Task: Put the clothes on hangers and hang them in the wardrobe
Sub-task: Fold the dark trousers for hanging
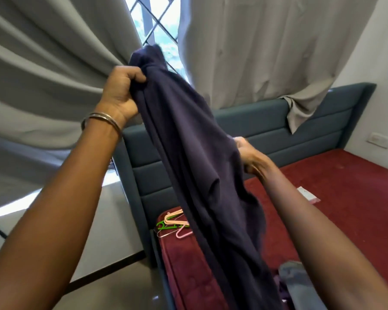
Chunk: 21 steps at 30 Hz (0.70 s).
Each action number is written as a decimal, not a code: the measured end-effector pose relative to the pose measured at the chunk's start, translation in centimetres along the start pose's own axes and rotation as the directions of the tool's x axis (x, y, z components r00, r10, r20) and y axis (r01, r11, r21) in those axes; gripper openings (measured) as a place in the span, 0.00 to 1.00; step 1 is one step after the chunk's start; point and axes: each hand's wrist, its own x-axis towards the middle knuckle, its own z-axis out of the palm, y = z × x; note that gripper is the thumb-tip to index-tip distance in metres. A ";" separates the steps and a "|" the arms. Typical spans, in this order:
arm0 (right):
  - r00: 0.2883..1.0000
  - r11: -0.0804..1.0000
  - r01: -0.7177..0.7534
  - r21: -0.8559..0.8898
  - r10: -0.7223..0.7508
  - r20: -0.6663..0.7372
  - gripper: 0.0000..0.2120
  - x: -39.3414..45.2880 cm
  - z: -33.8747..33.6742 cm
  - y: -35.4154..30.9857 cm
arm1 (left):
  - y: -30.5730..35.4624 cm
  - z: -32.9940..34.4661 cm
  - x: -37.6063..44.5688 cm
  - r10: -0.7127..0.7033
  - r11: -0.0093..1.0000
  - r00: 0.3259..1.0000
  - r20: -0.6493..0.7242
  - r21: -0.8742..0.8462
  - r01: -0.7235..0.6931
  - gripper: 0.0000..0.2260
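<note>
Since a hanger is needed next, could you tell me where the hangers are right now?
In the head view, the hangers lie low and left of centre on the red bed's corner, beside the hanging dark garment.

A plain dark navy garment (188,153) is seen above a deep red bed cover (345,198). Pink, peach and green hangers (174,222) are seen at the cover's near-left corner, a teal headboard (267,130) behind it, and pale grey curtains (255,45) above.
</note>
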 end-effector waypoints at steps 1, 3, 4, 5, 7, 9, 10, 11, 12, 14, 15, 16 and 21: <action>0.997 0.999 0.054 -0.009 -0.054 -0.055 0.11 1.1 -0.6 -0.6 | 0.5 -0.7 0.0 -0.018 0.999 0.999 -0.041 0.045 0.020 0.10; 0.975 0.987 0.127 0.104 -0.104 -0.196 0.10 2.8 -2.2 -2.0 | 1.2 -1.7 -0.1 -0.060 0.992 0.995 -0.083 0.103 0.068 0.12; 0.952 0.976 0.176 0.128 -0.136 -0.275 0.10 3.3 -3.2 -2.6 | 1.3 -1.7 -0.2 -0.061 0.990 0.995 -0.080 0.120 0.070 0.11; 0.932 0.970 0.207 0.127 -0.156 -0.328 0.08 3.5 -3.8 -3.7 | 1.3 -1.4 -0.5 -0.050 0.990 0.993 -0.103 0.126 0.063 0.11; 0.915 0.974 0.213 0.079 -0.170 -0.365 0.14 3.9 -4.2 -6.1 | 1.1 -0.2 -0.7 0.008 0.992 0.974 -0.227 0.124 0.021 0.12; 0.904 0.973 0.230 0.033 -0.201 -0.377 0.14 3.5 -3.6 -9.1 | 0.7 1.2 -0.7 0.092 0.986 0.915 -0.393 0.161 -0.030 0.07; 0.916 0.969 0.246 0.035 -0.220 -0.334 0.09 3.0 -2.8 -10.4 | 0.5 2.0 -0.7 0.102 0.984 0.896 -0.432 0.175 -0.028 0.03; 0.943 0.966 0.252 0.055 -0.232 -0.237 0.06 2.3 -1.9 -11.5 | 0.2 2.8 -0.6 0.084 0.985 0.895 -0.438 0.171 -0.009 0.02; 0.970 0.973 0.226 0.051 -0.220 -0.107 0.09 1.4 -1.0 -12.5 | -0.2 3.7 -0.8 0.046 0.987 0.903 -0.427 0.160 0.026 0.03; 0.976 0.985 0.168 -0.027 -0.163 0.143 0.14 0.2 0.4 -13.7 | -1.5 5.3 -1.5 -0.061 0.988 0.938 -0.340 0.113 0.105 0.04; 0.965 0.986 0.153 -0.070 -0.134 0.227 0.15 -0.1 0.9 -13.6 | -2.0 6.1 -2.1 -0.135 0.984 0.956 -0.262 0.081 0.161 0.05; 0.958 0.984 0.145 -0.105 -0.113 0.264 0.17 -0.2 1.3 -13.4 | -2.5 6.7 -2.7 -0.202 0.975 0.963 -0.179 0.057 0.215 0.05; 0.993 0.998 0.064 -0.005 -0.063 0.100 0.21 1.2 0.8 -10.0 | -4.2 5.9 -2.9 -0.430 0.875 0.897 0.107 0.293 0.385 0.19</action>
